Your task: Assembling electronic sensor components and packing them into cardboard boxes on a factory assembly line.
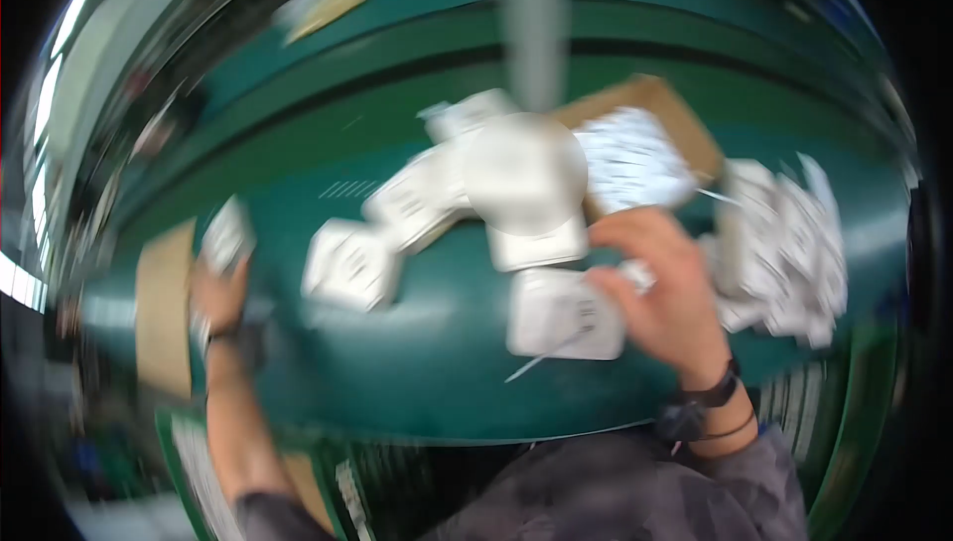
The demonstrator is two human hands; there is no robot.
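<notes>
**Busy on Two Sides at Once**

In the head view, the person's left hand (220,293) is standing well out to the left, its fingers bent in around the lower end of a small, pale, lozenge-shaped packet (228,233) and seemingly gripping it. A flat brown cardboard panel (165,313) is standing just beside that hand.

The right hand (655,288) is hovering near a white rounded-square pack (556,318) on the glossy green surface (437,372). Its thumb and forefinger are parting widely; a small white piece (636,275) is showing between them, but whether they are holding it, blur is making impossible to tell.

More white rounded-square packs (352,265) are lying left of centre, an open brown cardboard box (700,129) is holding white-and-blue pieces, and a heap of crumpled white packs (779,253) is lying at the right.

As a judgement, the step in hand is handling separate items on each side; the next move is calling for a steady left grip and a precise right-hand pinch.
</notes>
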